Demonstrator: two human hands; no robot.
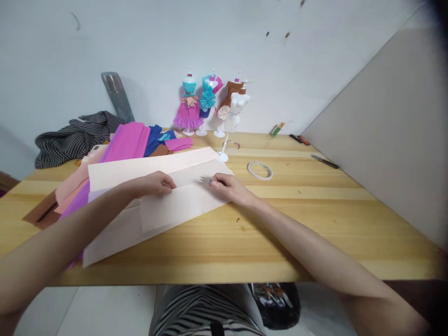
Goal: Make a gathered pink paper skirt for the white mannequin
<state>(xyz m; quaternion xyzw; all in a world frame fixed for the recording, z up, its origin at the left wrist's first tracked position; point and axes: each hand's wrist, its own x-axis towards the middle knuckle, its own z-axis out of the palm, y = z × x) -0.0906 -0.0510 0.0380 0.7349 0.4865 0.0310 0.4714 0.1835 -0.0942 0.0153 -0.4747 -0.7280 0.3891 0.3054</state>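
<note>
Large sheets of pale pink paper lie partly folded and overlapping on the wooden table. My left hand is closed on the edge of a pale sheet, fingers pressed together. To its right, my right hand grips small scissors, their slightly parted blades pointing left above the paper. The handles are hidden inside my fingers.
Mini mannequins in paper outfits stand near the wall. Coloured paper, striped cloth and a grey bottle are at left. A tape roll, knife and glue tube lie right; a black bin is below.
</note>
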